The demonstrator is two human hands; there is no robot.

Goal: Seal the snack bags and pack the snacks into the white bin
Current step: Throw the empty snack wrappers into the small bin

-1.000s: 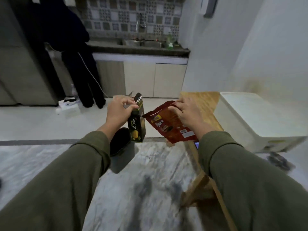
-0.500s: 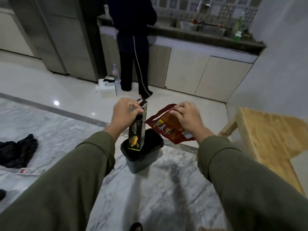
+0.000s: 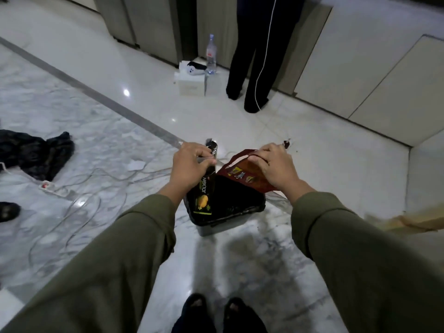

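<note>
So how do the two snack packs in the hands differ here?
The black pack is a slim upright carton, gripped at its top by the left hand. The red bag is a flat soft pouch, tilted, pinched at its top edge by the right hand. Both hang over the dark bin.

Snack box [image 3: 204, 188] left of snack bag [image 3: 247, 175], both above the floor bin [image 3: 228, 219]; bottle [image 3: 211, 54] beyond
</note>
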